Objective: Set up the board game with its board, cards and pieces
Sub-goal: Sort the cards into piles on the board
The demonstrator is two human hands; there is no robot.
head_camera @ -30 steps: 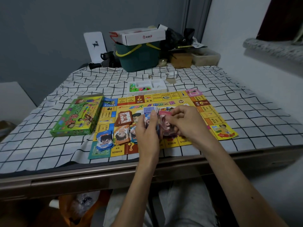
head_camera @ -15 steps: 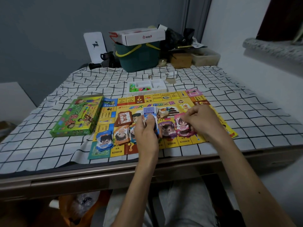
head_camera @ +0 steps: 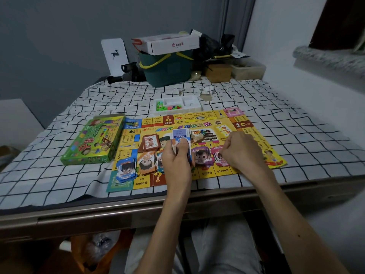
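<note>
Board (head_camera: 248,135) lay unfolded on the near part of the checked cloth (head_camera: 59,175), so that step looked done. Card piles sat on it: blue pile (head_camera: 126,169) and orange pile (head_camera: 147,162) near left, brown pile (head_camera: 150,144) behind them, purple pile (head_camera: 201,157) rightward. My left hand (head_camera: 177,159) gripped the unsorted cards (head_camera: 180,135). My right hand (head_camera: 243,151), fingers curled, pinched the pink pile (head_camera: 218,155). Pieces (head_camera: 167,106) waited in the white tray (head_camera: 194,100) just past the board's far edge, not yet placed.
</note>
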